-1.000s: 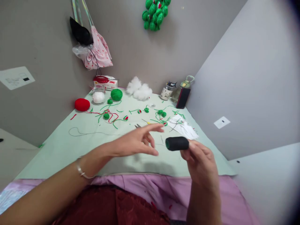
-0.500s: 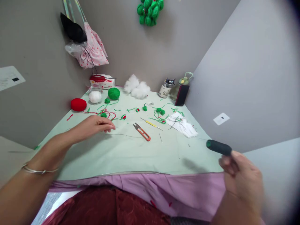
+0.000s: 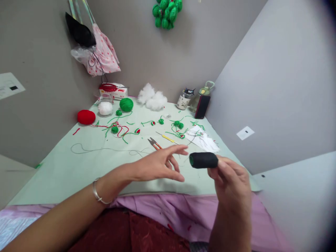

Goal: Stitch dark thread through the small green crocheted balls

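Observation:
My right hand (image 3: 232, 178) grips one end of a spool of black thread (image 3: 203, 160), held level over the right side of the table; a green core shows at its left end. My left hand (image 3: 160, 164) reaches toward the spool with fingers spread and nothing visible in them, a small gap away. Behind my left hand lie orange-handled thread snips (image 3: 154, 142), their handles partly covered. A dark loose thread (image 3: 102, 149) loops across the left of the table. Just beyond is a yellow crochet hook (image 3: 168, 138).
Small green crocheted pieces (image 3: 178, 124) and yarn ends lie mid-table, near a white paper sheet (image 3: 201, 138). Red yarn (image 3: 86, 117), white yarn (image 3: 105, 108), green yarn (image 3: 126, 104) and white stuffing (image 3: 152, 98) stand farther back. A phone (image 3: 202, 107) leans on a bottle (image 3: 206, 90).
My right hand has brought the spool left and inward. My left hand has moved right, from the table's left side to near the spool, and opened. The thread now lies loosely looped.

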Demonstrator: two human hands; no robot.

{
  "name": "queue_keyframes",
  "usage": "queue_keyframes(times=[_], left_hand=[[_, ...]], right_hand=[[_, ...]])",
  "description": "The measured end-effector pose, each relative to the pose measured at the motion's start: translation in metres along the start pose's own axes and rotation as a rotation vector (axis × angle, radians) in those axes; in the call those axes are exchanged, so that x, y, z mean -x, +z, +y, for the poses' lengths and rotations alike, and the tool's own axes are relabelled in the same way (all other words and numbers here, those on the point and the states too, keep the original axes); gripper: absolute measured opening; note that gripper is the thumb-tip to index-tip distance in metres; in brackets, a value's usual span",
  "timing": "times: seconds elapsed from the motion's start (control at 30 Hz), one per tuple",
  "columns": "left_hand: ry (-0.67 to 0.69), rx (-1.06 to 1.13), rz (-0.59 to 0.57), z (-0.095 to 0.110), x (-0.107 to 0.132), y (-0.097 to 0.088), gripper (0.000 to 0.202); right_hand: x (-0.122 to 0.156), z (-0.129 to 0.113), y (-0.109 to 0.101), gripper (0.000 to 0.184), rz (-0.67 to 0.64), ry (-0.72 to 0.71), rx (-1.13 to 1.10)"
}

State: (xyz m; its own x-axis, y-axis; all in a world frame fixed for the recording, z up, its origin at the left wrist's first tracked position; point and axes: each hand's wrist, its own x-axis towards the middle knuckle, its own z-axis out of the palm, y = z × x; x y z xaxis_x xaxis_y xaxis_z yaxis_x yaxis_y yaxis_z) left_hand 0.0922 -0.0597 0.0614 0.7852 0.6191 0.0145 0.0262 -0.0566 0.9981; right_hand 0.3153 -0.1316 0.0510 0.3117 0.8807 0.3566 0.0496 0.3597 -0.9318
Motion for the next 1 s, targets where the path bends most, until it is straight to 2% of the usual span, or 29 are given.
queue_keyframes(times=[0.03, 0.1, 0.13, 0.17, 0.23, 0.3, 0.37, 0.4, 0.47, 0.53, 0.6, 0.67, 0.7, 0.73, 0.8, 0.87, 0.9, 0.93, 0.97, 1.0], left_hand=[[0.01, 0.071, -0.048, -0.004, -0.005, 0.007, 0.074], [0.014, 0.127, -0.098, -0.01, -0.009, 0.008, 0.04], [0.011, 0.1, -0.072, -0.011, -0.007, 0.003, 0.026], [0.015, 0.042, -0.011, -0.011, -0.004, -0.006, 0.024], [0.042, -0.115, 0.188, -0.011, 0.009, -0.033, 0.028], [0.038, -0.295, 0.408, -0.014, 0.027, -0.069, 0.032], [-0.056, -0.527, 0.584, -0.023, 0.047, -0.108, 0.037], [-0.124, -0.657, 0.627, -0.029, 0.056, -0.126, 0.04], [-0.288, -0.951, 0.568, -0.039, 0.071, -0.154, 0.039], [-0.32, -1.026, 0.544, -0.04, 0.078, -0.163, 0.044], [-0.224, -1.077, 0.565, -0.03, 0.074, -0.149, 0.049], [-0.071, -0.935, 0.577, -0.014, 0.06, -0.115, 0.054], [-0.028, -0.792, 0.538, -0.007, 0.05, -0.094, 0.057], [-0.018, -0.621, 0.452, -0.002, 0.039, -0.072, 0.062], [-0.038, -0.262, 0.205, 0.0, 0.018, -0.031, 0.078], [-0.016, -0.018, 0.01, -0.005, 0.003, -0.003, 0.089], [-0.013, 0.049, -0.083, -0.008, -0.001, 0.005, 0.076], [-0.004, 0.098, -0.151, -0.011, -0.003, 0.007, 0.053], [-0.003, 0.099, -0.182, -0.013, -0.002, 0.005, 0.034], [0.016, 0.066, -0.142, -0.014, 0.001, -0.003, 0.03]], right_hand=[[0.0, -0.001, 0.004, 0.029, -0.023, 0.0, -0.009], [-0.002, 0.0, 0.003, 0.029, -0.024, 0.002, -0.016], [-0.003, 0.001, -0.001, 0.029, 0.0, 0.0, -0.014], [-0.004, 0.002, -0.009, 0.028, 0.036, -0.003, -0.006], [-0.005, 0.005, -0.029, 0.026, 0.143, -0.012, 0.017], [-0.005, 0.008, -0.055, 0.023, 0.273, -0.019, 0.03], [-0.003, 0.011, -0.08, 0.02, 0.415, -0.021, 0.033], [-0.002, 0.013, -0.091, 0.02, 0.484, -0.022, 0.036], [0.001, 0.013, -0.106, 0.022, 0.588, -0.026, 0.049], [0.001, 0.013, -0.11, 0.025, 0.62, -0.03, 0.056], [0.001, 0.012, -0.101, 0.025, 0.572, -0.035, 0.063], [0.001, 0.01, -0.081, 0.024, 0.463, -0.025, 0.076], [0.001, 0.009, -0.067, 0.023, 0.393, -0.015, 0.079], [0.002, 0.007, -0.052, 0.024, 0.32, -0.005, 0.075], [0.004, 0.004, -0.023, 0.023, 0.168, 0.002, 0.043], [0.005, 0.0, -0.002, 0.024, 0.033, -0.018, 0.01], [0.004, -0.001, 0.004, 0.024, -0.007, -0.033, 0.003], [0.003, -0.002, 0.006, 0.024, -0.021, -0.048, 0.001], [0.002, -0.002, 0.004, 0.024, -0.009, -0.061, 0.001], [0.0, -0.002, -0.001, 0.024, 0.025, -0.069, 0.001]])
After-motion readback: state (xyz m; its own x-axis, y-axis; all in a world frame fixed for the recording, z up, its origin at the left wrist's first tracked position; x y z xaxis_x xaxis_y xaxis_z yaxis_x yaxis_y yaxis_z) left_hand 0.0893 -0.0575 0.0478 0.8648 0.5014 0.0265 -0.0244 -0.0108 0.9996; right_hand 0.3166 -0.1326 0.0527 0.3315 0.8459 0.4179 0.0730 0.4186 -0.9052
